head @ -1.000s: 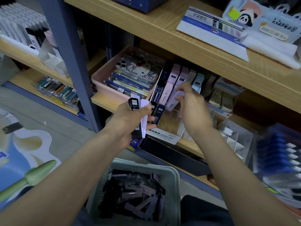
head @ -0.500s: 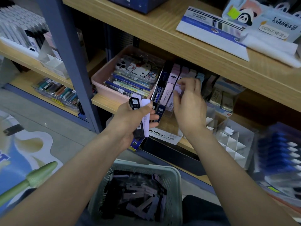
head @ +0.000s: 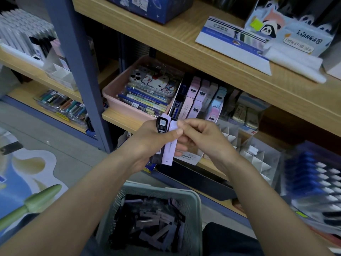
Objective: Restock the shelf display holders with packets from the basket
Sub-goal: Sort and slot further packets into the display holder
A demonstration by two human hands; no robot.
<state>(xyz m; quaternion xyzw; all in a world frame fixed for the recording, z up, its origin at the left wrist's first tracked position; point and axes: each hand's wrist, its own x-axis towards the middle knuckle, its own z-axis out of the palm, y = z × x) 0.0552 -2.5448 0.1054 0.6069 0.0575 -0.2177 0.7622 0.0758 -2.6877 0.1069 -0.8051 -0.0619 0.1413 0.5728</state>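
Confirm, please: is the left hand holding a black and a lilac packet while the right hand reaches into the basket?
Not quite: the head view shows the right hand pinching the top of the lilac packet, not reaching into the basket. The left hand does hold the black packet and the lilac one.

A pink tray stands beside a blue post.
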